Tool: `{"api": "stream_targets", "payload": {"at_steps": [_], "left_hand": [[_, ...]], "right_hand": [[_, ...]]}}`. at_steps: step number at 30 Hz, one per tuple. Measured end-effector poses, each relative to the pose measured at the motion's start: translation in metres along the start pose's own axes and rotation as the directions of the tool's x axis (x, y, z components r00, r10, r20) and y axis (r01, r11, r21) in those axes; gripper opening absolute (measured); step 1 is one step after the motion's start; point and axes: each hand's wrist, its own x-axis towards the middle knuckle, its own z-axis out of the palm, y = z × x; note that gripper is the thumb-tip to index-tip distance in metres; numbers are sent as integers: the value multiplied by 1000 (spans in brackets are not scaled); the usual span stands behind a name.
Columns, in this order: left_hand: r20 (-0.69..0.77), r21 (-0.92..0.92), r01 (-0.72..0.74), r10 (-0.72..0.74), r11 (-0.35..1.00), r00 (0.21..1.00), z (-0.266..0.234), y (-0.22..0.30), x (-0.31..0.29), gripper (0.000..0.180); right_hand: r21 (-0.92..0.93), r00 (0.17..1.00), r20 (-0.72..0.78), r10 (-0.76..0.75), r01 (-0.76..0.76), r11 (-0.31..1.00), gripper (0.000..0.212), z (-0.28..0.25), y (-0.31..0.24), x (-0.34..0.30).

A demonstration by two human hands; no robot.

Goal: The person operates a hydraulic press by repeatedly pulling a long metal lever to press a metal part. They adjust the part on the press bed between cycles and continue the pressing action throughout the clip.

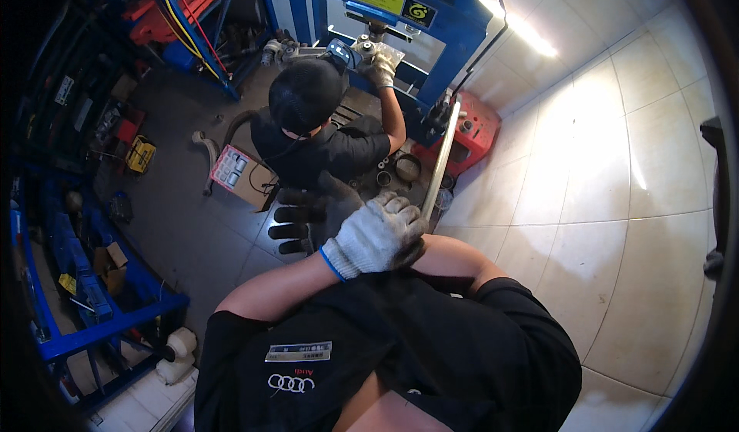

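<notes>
My left hand point(377, 234) wears a white knit glove with a blue cuff edge and a dark palm side. Its fingers are curled around my right wrist, where the forearms cross in front of my chest. Beyond it, my right hand point(299, 220) points left in a dark-coated glove, fingers spread and holding nothing. The left hand covers the right glove's cuff. Just ahead, a co-worker point(331, 155) in a dark shirt and black cap bends toward a blue shop press point(454, 24). The co-worker's gloved hand point(380, 70) is at a metal part point(312, 52) under the press ram.
A pale metal bar point(443, 155) leans beside a red machine point(481, 132) at the right. Metal rings point(408, 168) lie by the press. A cardboard box point(245, 178) and a yellow case point(141, 154) sit on the floor. A blue rack point(115, 332) lines the left; tiled wall at right.
</notes>
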Motion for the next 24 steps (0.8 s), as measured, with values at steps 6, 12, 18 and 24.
{"api": "stream_targets", "payload": {"at_steps": [6, 12, 18, 24], "left_hand": [[-62, -161, 46, -57, 986, 996, -3, -3, 3, 33], [-21, -186, 85, -90, 979, 996, 2, -8, 3, 30], [38, -167, 83, -77, 983, 996, 3, -8, 3, 32], [-162, -148, -70, 46, 986, 986, -2, -18, -7, 38]], "right_hand": [[-12, 998, 34, 49, -49, 999, 71, -17, -9, -4], [139, 979, 177, 100, -126, 982, 66, -33, -17, -5], [108, 953, 302, 29, -65, 992, 65, -69, -17, -2], [222, 835, 446, -323, 246, 943, 54, -108, -13, -1]]}}
